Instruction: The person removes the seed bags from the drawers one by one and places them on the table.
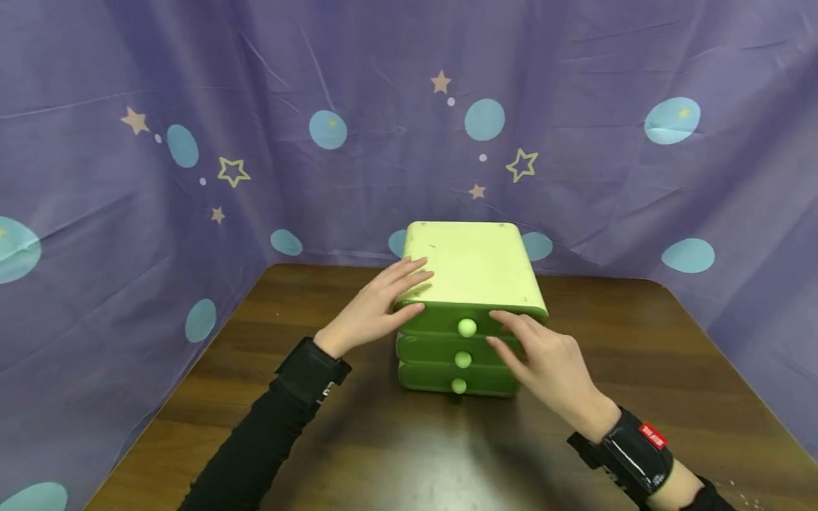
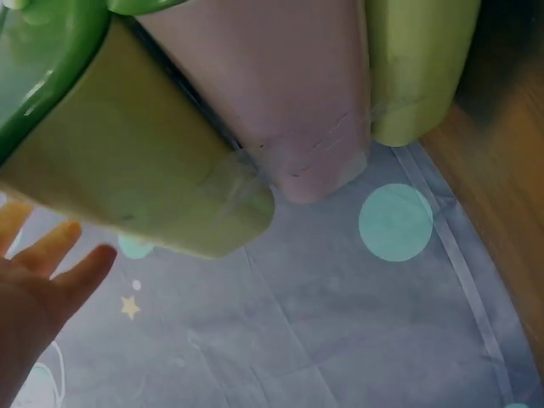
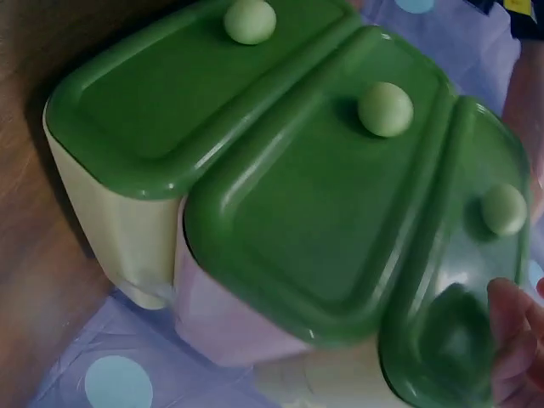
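A small three-drawer cabinet [image 1: 473,262] has a pale yellow-green top and dark green drawer fronts. Each front bears a round light green knob [image 1: 467,327]. At the cabinet's upper left edge is my left hand [image 1: 377,305], its fingers extended over the top and its thumb by the top drawer's corner. My right hand [image 1: 552,362] is before the right part of the top drawer [image 3: 450,340], fingers loosely bent, thumb and index finger apart, to the right of the knob. In the left wrist view the cabinet's side shows a pink middle section [image 2: 280,93] between yellow-green ones.
The cabinet stands on a brown wooden table [image 1: 345,433], towards its far edge. Behind the table hangs a purple curtain [image 1: 383,57] printed with stars and blue-green ovals. Black bands [image 1: 313,376] are strapped round both wrists.
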Demonstrator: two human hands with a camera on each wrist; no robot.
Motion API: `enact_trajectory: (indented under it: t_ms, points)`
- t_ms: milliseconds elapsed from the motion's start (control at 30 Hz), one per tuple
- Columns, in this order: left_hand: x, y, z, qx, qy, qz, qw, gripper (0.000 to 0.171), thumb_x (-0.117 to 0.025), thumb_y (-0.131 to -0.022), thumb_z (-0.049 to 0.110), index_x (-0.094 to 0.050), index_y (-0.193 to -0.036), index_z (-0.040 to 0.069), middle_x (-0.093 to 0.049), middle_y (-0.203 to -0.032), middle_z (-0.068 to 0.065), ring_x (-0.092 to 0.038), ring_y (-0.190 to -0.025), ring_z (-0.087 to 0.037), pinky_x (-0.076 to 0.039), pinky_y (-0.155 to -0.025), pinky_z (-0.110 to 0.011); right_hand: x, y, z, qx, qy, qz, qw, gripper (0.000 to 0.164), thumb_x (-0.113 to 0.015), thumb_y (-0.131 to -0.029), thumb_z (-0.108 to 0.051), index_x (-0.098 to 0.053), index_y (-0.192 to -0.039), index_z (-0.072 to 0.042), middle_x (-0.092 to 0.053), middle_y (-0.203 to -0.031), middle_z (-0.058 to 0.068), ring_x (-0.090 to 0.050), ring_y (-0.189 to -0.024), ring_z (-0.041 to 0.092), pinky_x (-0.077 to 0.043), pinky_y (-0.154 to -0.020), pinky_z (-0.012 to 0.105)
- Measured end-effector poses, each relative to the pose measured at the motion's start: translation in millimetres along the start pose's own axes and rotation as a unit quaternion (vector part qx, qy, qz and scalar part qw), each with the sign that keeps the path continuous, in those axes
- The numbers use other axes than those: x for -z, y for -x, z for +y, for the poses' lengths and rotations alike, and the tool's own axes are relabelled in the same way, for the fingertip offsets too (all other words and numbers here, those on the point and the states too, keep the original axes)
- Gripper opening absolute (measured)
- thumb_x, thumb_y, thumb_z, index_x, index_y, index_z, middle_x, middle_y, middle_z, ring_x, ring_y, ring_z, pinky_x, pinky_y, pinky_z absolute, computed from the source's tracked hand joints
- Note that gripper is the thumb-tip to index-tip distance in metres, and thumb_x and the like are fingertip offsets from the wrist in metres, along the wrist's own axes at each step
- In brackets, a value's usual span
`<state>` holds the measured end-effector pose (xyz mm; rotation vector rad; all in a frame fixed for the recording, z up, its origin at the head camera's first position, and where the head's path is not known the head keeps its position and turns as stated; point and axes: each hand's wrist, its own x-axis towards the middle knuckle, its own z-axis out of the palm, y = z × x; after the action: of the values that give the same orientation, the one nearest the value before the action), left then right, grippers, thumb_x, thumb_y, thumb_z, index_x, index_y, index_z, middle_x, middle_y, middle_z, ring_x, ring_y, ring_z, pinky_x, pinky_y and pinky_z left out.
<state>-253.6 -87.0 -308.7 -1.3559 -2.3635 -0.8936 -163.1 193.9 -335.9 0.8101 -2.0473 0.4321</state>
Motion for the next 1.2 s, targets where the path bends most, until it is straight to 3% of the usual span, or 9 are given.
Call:
enact_trajectory:
  t_ms: [233,267,367,500,767,900,1033,1133,1200]
  points:
    - [-3.3,-7.8,-4.3,-0.012,0.006,-0.006,0.9999,0.042,-0.067,-0.1,0.016,-0.063,-0.138,0.001,-0.05,-0.151,-0.017,-0.027,-0.149,-0.035,-0.025,-0.121,-0.05,-20,-9,2,0.028,-0.016,-0.026,0.999,0.05,-0.041,-0.108,-0.047,-0.066,-0.114,-0.005,-0.067,-0.076,0.003,-0.046,-0.047,0.007,-0.031,-0.036,0.019]
    - [-3.5,-8.3,-4.5,-0.012,0.004,-0.006,0.9999,0.041,-0.067,-0.1,0.016,-0.063,-0.138,0.001,-0.05,-0.15,-0.016,-0.027,-0.149,-0.035,-0.025,-0.121,-0.049,-21,-10,2,0.034,-0.017,-0.029,0.999,0.045,-0.044,-0.108,-0.044,-0.066,-0.114,-0.005,-0.066,-0.074,0.002,-0.047,-0.047,0.007,-0.031,-0.036,0.019]
    - [-4.1,-9.5,-5.1,-0.012,0.002,-0.008,0.9999,0.041,-0.067,-0.1,0.017,-0.063,-0.138,0.001,-0.05,-0.151,-0.016,-0.027,-0.149,-0.034,-0.025,-0.121,-0.049,-23,-12,3,0.043,-0.014,-0.044,0.998,0.023,-0.071,-0.099,-0.026,-0.065,-0.11,-0.006,-0.062,-0.069,-0.001,-0.048,-0.047,0.008,-0.031,-0.036,0.019]
    - [-3.5,-9.4,-5.4,-0.006,0.002,-0.013,0.9999,0.042,-0.067,-0.1,0.017,-0.063,-0.139,0.002,-0.05,-0.151,-0.015,-0.028,-0.149,-0.034,-0.026,-0.12,-0.051,-26,-14,2,0.05,-0.013,-0.059,0.997,0.043,-0.089,-0.072,0.001,-0.063,-0.105,-0.005,-0.061,-0.067,-0.002,-0.051,-0.047,0.009,-0.032,-0.036,0.018]
    - [3.1,-11.6,-4.1,0.02,0.021,-0.03,0.9991,0.035,-0.055,-0.107,0.016,-0.064,-0.138,0.003,-0.05,-0.152,-0.013,-0.027,-0.149,-0.033,-0.025,-0.121,-0.051,-28,-15,2,0.069,-0.027,-0.054,0.996,0.046,-0.086,-0.067,0.01,-0.062,-0.104,-0.002,-0.062,-0.068,-0.001,-0.053,-0.048,0.009,-0.036,-0.037,0.018]
    - [5.5,-14.3,-3.9,0.013,0.017,-0.036,0.9991,0.034,-0.055,-0.107,0.015,-0.065,-0.137,0.003,-0.051,-0.15,-0.014,-0.03,-0.148,-0.034,-0.025,-0.121,-0.048,-25,-11,0,0.079,-0.035,-0.052,0.995,0.038,-0.081,-0.071,0.008,-0.062,-0.104,-0.001,-0.065,-0.071,0.001,-0.052,-0.047,0.007,-0.037,-0.038,0.017]
    - [6.5,-15.1,-4.1,0.008,0.018,-0.039,0.999,0.035,-0.059,-0.105,0.015,-0.065,-0.136,0.001,-0.051,-0.15,-0.016,-0.03,-0.147,-0.036,-0.026,-0.121,-0.048,-21,-6,-4,0.094,-0.047,-0.049,0.993,0.011,-0.058,-0.098,-0.009,-0.062,-0.104,0.0,-0.064,-0.072,0.001,-0.05,-0.047,0.006,-0.039,-0.039,0.016]
    - [6.6,-15.2,-4.3,0.006,0.021,-0.039,0.999,0.036,-0.061,-0.103,0.015,-0.065,-0.135,0.001,-0.051,-0.149,-0.017,-0.03,-0.147,-0.037,-0.025,-0.121,-0.049,-17,-2,-10,0.105,-0.053,-0.043,0.992,0.035,-0.036,-0.107,-0.023,-0.062,-0.104,0.0,-0.063,-0.07,0.0,-0.049,-0.047,0.004,-0.039,-0.04,0.015]
    - [6.6,-15.2,-4.7,0.006,0.023,-0.038,0.999,0.036,-0.062,-0.103,0.015,-0.066,-0.135,0.001,-0.052,-0.149,-0.017,-0.03,-0.147,-0.037,-0.025,-0.121,-0.05,-14,1,-15,0.113,-0.053,-0.038,0.991,0.037,-0.033,-0.107,-0.025,-0.061,-0.104,-0.001,-0.061,-0.067,-0.003,-0.046,-0.046,0.002,-0.035,-0.039,0.013]
